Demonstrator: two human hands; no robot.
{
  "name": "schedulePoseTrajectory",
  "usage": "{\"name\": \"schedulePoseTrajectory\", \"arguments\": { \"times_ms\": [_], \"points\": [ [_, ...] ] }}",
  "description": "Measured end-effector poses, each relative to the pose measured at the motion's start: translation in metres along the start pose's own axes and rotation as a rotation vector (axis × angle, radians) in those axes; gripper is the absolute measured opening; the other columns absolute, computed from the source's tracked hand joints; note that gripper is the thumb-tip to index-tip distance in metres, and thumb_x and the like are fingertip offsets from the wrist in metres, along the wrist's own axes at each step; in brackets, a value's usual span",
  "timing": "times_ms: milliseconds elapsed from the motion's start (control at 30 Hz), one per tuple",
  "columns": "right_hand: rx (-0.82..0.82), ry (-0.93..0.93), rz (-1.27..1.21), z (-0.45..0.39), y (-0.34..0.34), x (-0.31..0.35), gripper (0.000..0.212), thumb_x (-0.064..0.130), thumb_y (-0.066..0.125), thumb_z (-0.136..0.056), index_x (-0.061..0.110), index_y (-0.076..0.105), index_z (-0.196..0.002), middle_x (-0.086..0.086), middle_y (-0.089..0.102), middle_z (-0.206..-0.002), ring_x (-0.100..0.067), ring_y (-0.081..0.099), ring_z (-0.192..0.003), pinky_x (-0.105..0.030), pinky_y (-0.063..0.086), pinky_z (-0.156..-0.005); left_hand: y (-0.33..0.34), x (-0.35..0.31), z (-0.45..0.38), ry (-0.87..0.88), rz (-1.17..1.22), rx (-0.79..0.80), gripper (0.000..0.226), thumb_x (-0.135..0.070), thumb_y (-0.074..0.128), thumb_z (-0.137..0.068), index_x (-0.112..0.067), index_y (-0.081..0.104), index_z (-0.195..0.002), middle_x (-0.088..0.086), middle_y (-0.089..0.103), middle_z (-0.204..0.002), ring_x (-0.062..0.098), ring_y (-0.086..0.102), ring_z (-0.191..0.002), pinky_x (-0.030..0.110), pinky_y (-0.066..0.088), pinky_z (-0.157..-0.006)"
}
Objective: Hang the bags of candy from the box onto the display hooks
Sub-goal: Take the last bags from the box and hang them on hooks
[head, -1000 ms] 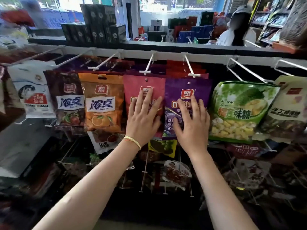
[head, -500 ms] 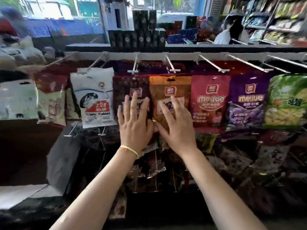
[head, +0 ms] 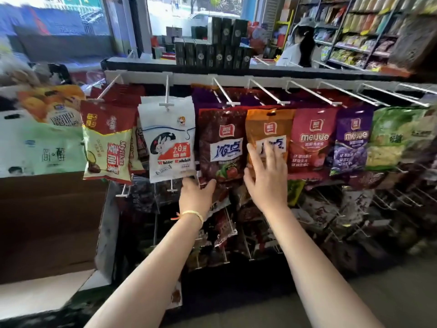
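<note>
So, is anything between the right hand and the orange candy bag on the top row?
Nothing visible: the right hand lies with straight fingers directly on the front of the orange candy bag.

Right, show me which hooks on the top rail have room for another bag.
The white wire hooks above the dark red bag, orange bag, pink bag and purple bag show bare wire behind the front bags. Lower racks are crammed; both hands sit there.
</note>
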State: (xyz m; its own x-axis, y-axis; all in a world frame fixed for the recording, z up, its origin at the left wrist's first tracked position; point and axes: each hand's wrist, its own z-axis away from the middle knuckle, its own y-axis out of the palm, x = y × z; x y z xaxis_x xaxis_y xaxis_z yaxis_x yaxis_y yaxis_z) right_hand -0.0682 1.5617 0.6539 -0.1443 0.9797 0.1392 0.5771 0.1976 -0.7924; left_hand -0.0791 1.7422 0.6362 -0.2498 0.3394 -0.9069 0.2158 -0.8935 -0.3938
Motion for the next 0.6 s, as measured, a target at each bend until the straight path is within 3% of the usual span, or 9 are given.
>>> {"name": "schedulePoseTrajectory", "arguments": {
  "times_ms": [67, 100, 233, 333, 467, 600],
  "points": [
    [0.029, -0.014, 0.029, -0.004, 0.005, 0.0, 0.061, 0.032, 0.057, -0.098, 0.027, 0.035, -0.154, -0.016, 0.022, -0.164, -0.042, 0.021, -0.15, -0.061, 0.025, -0.118, 0.007, 0.004, -0.001, -0.234, 0.437, 0.193, 0.062, -0.051, 0.075, -0.083, -0.011, 0.054, -0.124, 0.009, 0.067, -0.122, 0.028, 0.07, -0.102, 0.035, 0.061, -0.074],
    [0.038, -0.019, 0.042, -0.005, 0.008, -0.002, 0.061, 0.031, 0.058, -0.098, 0.027, 0.035, -0.154, -0.016, 0.02, -0.165, -0.042, 0.019, -0.15, -0.061, 0.025, -0.118, 0.011, 0.005, 0.0, -0.264, 0.608, 0.25, 0.052, -0.044, 0.075, -0.087, -0.012, 0.055, -0.123, 0.008, 0.069, -0.118, 0.026, 0.071, -0.101, 0.035, 0.062, -0.074],
    [0.04, -0.046, 0.059, -0.005, 0.013, -0.008, 0.063, 0.031, 0.057, -0.098, 0.027, 0.032, -0.156, -0.014, 0.016, -0.166, -0.042, 0.017, -0.151, -0.061, 0.024, -0.119, 0.023, 0.001, -0.001, -0.306, 1.013, 0.271, 0.038, -0.028, 0.068, -0.095, -0.012, 0.054, -0.126, 0.006, 0.066, -0.113, 0.026, 0.068, -0.106, 0.039, 0.054, -0.098],
    [0.023, -0.06, 0.053, -0.006, 0.016, -0.012, 0.064, 0.031, 0.056, -0.098, 0.028, 0.031, -0.157, -0.014, 0.016, -0.166, -0.042, 0.017, -0.151, -0.06, 0.024, -0.118, 0.028, -0.001, -0.003, -0.353, 1.073, 0.272, 0.032, -0.027, 0.066, -0.096, -0.01, 0.053, -0.121, 0.006, 0.061, -0.108, 0.022, 0.067, -0.104, 0.032, 0.054, -0.093],
    [0.006, -0.084, 0.041, -0.005, 0.02, -0.017, 0.062, 0.032, 0.053, -0.098, 0.028, 0.032, -0.156, -0.013, 0.019, -0.166, -0.041, 0.019, -0.151, -0.061, 0.026, -0.117, 0.032, 0.005, -0.006, -0.336, 1.034, 0.254, 0.029, -0.031, 0.066, -0.096, -0.014, 0.056, -0.117, 0.009, 0.062, -0.117, 0.02, 0.07, -0.102, 0.027, 0.055, -0.083],
    [-0.018, -0.077, 0.005, -0.004, 0.021, -0.019, 0.062, 0.033, 0.053, -0.097, 0.028, 0.034, -0.156, -0.013, 0.02, -0.166, -0.041, 0.019, -0.151, -0.061, 0.025, -0.118, 0.031, 0.006, -0.007, -0.327, 0.971, 0.243, 0.042, -0.039, 0.067, -0.094, -0.016, 0.054, -0.126, 0.007, 0.067, -0.113, 0.021, 0.069, -0.105, 0.037, 0.049, -0.094]
  ]
}}
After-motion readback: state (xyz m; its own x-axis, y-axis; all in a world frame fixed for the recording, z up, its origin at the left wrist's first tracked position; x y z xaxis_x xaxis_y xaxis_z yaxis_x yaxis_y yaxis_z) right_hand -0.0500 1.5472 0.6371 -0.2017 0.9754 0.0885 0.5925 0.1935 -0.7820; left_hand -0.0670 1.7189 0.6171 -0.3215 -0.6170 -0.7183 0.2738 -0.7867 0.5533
